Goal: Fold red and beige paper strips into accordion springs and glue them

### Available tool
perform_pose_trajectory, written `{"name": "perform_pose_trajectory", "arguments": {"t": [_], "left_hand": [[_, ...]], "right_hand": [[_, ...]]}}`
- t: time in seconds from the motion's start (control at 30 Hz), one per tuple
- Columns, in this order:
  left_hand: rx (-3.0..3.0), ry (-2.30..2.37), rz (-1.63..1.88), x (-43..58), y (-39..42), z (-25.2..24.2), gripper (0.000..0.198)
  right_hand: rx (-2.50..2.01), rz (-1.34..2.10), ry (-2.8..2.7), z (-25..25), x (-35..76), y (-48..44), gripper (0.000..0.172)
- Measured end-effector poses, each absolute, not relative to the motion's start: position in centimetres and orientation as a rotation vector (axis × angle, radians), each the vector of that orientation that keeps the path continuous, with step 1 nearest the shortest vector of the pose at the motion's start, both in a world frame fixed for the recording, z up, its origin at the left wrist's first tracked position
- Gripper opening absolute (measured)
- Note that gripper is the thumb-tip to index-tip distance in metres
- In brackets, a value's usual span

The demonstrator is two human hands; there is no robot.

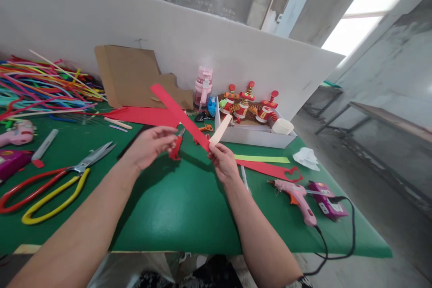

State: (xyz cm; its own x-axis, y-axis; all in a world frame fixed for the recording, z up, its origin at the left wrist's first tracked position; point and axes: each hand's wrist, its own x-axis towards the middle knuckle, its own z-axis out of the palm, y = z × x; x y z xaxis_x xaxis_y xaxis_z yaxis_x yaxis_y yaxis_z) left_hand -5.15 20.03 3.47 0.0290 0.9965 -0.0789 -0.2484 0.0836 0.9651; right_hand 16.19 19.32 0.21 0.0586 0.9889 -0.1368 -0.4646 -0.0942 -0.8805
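Note:
My right hand (223, 164) pinches the lower end of a long red paper strip (180, 112), raised above the table. A short cream strip (221, 129) crosses it at the same end, so the two make a V; whether they are joined is hidden by my fingers. To the left, my left hand (151, 144) hovers with its fingers apart and nothing in them. Close by its fingertips lies a small pair of red-handled scissors (175, 147). Under and beyond my right hand are a lime-green strip (263, 159) and a red paper piece with a heart-shaped cutout (270, 170).
Large scissors with red and yellow handles (81, 167) lie at left, below a heap of coloured pipe cleaners (43, 87). A white box (256, 137) holds several red figures. A corded pink glue gun (297, 193) rests at right. Brown cardboard (131, 76) leans on the partition.

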Motion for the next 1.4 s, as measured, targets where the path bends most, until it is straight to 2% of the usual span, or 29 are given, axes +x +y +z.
{"name": "perform_pose_trajectory", "arguments": {"t": [0.07, 0.13, 0.23, 0.37, 0.77, 1.17, 1.4], "left_hand": [[1.082, 0.973, 1.012, -3.0, 19.1, 3.1, 0.04], [1.083, 0.944, 0.968, -1.2, 18.4, 2.6, 0.039], [1.021, 1.001, 1.049, 0.4, 18.1, 1.7, 0.032], [0.895, 1.095, 1.141, 0.8, 18.3, 1.1, 0.035], [0.926, 1.181, 1.115, 0.8, 18.2, 1.4, 0.038], [0.801, 1.14, 1.2, 0.7, 18.6, 0.7, 0.03], [0.718, 1.159, 1.206, 0.6, 18.7, 0.8, 0.019]], "right_hand": [[-0.956, 1.445, -0.707, 0.0, 15.5, 19.0, 0.029], [-0.957, 1.475, -0.711, -0.3, 14.8, 18.7, 0.028], [-0.963, 1.501, -0.751, -0.8, 14.0, 18.3, 0.023], [-0.985, 1.477, -0.792, -1.1, 13.6, 18.1, 0.019], [-1.033, 1.418, -0.937, -0.8, 15.2, 18.8, 0.026], [-1.171, 0.861, -1.415, -1.8, 14.5, 18.6, 0.012], [-1.059, 0.753, -1.515, -1.6, 14.5, 18.5, 0.021]]}}
